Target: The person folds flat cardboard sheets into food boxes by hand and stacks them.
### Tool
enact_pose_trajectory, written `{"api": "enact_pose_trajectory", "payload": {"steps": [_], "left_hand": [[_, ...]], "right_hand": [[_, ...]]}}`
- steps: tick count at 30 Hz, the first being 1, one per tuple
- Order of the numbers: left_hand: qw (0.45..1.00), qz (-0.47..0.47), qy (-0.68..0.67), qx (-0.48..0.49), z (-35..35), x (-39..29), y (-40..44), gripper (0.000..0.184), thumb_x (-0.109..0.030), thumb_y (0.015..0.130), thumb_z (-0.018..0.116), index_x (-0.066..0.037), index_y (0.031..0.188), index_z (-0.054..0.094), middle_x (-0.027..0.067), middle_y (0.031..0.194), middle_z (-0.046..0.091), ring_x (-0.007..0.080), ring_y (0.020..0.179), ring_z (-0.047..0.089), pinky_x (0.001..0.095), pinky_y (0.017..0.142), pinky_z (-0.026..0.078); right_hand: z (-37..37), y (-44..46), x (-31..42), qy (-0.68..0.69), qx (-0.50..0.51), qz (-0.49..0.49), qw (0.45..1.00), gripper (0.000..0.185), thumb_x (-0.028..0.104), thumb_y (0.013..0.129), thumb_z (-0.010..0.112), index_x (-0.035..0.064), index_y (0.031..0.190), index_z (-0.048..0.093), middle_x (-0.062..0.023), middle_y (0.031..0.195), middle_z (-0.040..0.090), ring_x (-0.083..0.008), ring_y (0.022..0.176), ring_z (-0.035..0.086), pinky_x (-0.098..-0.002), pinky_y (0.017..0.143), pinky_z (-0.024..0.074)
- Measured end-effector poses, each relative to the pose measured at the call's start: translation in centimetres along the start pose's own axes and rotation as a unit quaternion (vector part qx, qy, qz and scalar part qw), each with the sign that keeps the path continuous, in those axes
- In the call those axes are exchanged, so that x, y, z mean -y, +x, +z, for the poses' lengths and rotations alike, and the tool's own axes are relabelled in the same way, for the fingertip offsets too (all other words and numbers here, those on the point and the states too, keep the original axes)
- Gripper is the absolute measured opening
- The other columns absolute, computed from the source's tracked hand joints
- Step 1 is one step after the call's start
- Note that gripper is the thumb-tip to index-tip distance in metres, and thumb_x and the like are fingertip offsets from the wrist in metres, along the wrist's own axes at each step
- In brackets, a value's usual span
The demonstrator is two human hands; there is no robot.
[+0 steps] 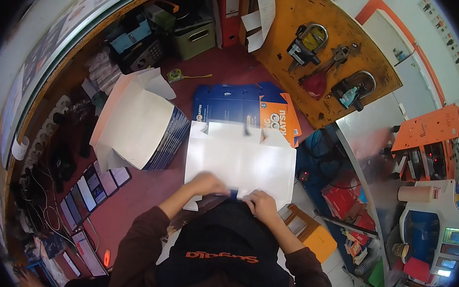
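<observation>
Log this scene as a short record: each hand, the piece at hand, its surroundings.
Left hand: blurred, at the near-left part of the white cardboard; grip unclear
Right hand: at the near edge
White cardboard: spread open, printless face up
Beyond: blue-and-orange cardboard, partly covered
Left: stacked cardboard
Far left: tape measure
Near left: row of phones

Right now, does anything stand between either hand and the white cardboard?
Nothing visible: the left hand and right hand are both at the near edge of the white cardboard, and the printed cardboard lies beyond it.
</observation>
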State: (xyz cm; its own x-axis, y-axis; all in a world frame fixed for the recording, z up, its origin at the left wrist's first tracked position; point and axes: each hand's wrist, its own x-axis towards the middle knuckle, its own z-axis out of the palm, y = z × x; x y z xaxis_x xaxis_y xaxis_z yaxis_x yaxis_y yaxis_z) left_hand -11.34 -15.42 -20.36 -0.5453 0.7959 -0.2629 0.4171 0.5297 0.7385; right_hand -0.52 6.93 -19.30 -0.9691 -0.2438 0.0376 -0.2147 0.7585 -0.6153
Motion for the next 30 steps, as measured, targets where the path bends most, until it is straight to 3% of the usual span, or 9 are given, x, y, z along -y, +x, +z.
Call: {"api": "enact_pose_trajectory", "payload": {"steps": [4,6,9,17,23,25,26,27,30], "left_hand": [[0.971,0.143,0.19,-0.018,2.4,-0.4,-3.1,0.024,-0.032,0.076,0.06,-0.008,0.081,0.062,0.0077,0.073,0.062,0.0195,0.058,0.058,0.0299,0.055,0.045],[0.931,0.204,0.295,-0.068,4.0,0.0,-4.3,0.034,-0.02,0.074,0.054,-0.008,0.106,0.058,0.0062,0.096,0.061,0.0205,0.064,0.057,0.0295,0.058,0.047],[0.905,0.245,0.317,-0.139,4.7,-0.5,-5.2,0.043,-0.011,0.071,0.05,-0.002,0.112,0.053,0.0045,0.108,0.056,0.0193,0.071,0.055,0.0277,0.059,0.047],[0.914,0.227,0.306,-0.139,5.1,0.5,-4.8,0.037,-0.013,0.072,0.051,-0.007,0.109,0.057,0.0008,0.106,0.058,0.016,0.07,0.054,0.0264,0.058,0.047],[0.954,0.158,0.216,-0.138,2.9,-1.1,-5.0,0.029,-0.019,0.074,0.057,-0.013,0.103,0.06,-0.0018,0.1,0.061,0.0137,0.071,0.056,0.0276,0.06,0.048],[0.967,0.162,0.178,-0.086,1.7,-1.6,-4.6,0.031,-0.027,0.074,0.063,-0.015,0.102,0.062,-0.0038,0.098,0.062,0.0144,0.074,0.058,0.0283,0.062,0.049],[0.981,0.135,0.139,-0.026,0.8,-1.9,-4.3,0.039,-0.036,0.074,0.064,-0.013,0.105,0.06,0.0001,0.105,0.06,0.0187,0.086,0.058,0.0315,0.07,0.049],[0.98,0.133,0.143,-0.031,0.2,-2.0,-3.7,0.039,-0.036,0.074,0.064,-0.013,0.105,0.06,0.0001,0.105,0.06,0.0187,0.086,0.058,0.0315,0.07,0.049],[0.983,0.051,0.151,-0.093,-0.9,-1.4,-1.2,0.06,-0.042,0.071,0.066,-0.009,0.118,0.05,0.0134,0.128,0.042,0.0297,0.116,0.04,0.0417,0.092,0.039]], "right_hand": [[-0.8,2.6,-0.5,0.052,0.056,0.147,0.986,0.026,0.029,0.074,0.064,0.0028,0.075,0.065,-0.0152,0.067,0.06,-0.0328,0.065,0.058,-0.0384,0.063,0.0461],[-0.8,3.8,-1.0,0.03,0.093,0.174,0.98,0.029,0.033,0.073,0.064,0.0034,0.076,0.065,-0.0151,0.072,0.062,-0.0315,0.071,0.059,-0.0385,0.066,0.0465],[-0.1,4.7,-0.9,-0.004,0.13,0.214,0.968,0.032,0.036,0.071,0.065,0.0046,0.079,0.066,-0.0154,0.077,0.063,-0.0305,0.077,0.06,-0.0387,0.07,0.0468],[0.7,4.7,-0.7,-0.035,0.112,0.231,0.966,0.031,0.038,0.071,0.066,0.0077,0.079,0.067,-0.0138,0.076,0.064,-0.0313,0.076,0.06,-0.0391,0.07,0.0472],[-4.1,6.8,-0.4,0.054,0.337,0.121,0.932,0.046,0.053,0.069,0.062,0.0071,0.074,0.067,-0.0123,0.066,0.062,-0.0313,0.068,0.06,-0.0382,0.067,0.0475],[-4.3,9.5,-0.8,0.01,0.215,0.095,0.972,0.047,0.051,0.071,0.062,0.006,0.081,0.066,-0.0112,0.084,0.063,-0.0275,0.086,0.058,-0.0356,0.078,0.0456],[-4.6,10.5,-0.3,-0.053,0.082,0.104,0.99,0.039,0.037,0.07,0.069,0.007,0.095,0.062,-0.0106,0.102,0.058,-0.0274,0.098,0.052,-0.0355,0.083,0.0437],[-4.9,12.2,-0.5,-0.097,0.007,0.069,0.993,0.05,0.024,0.065,0.074,0.0074,0.108,0.055,-0.0101,0.11,0.051,-0.0287,0.102,0.048,-0.0358,0.084,0.0431],[-5.0,16.6,-2.9,-0.166,0.036,0.099,0.98,0.069,0.025,0.058,0.078,0.0027,0.114,0.046,-0.0141,0.117,0.047,-0.0307,0.11,0.043,-0.0413,0.088,0.0401]]}}
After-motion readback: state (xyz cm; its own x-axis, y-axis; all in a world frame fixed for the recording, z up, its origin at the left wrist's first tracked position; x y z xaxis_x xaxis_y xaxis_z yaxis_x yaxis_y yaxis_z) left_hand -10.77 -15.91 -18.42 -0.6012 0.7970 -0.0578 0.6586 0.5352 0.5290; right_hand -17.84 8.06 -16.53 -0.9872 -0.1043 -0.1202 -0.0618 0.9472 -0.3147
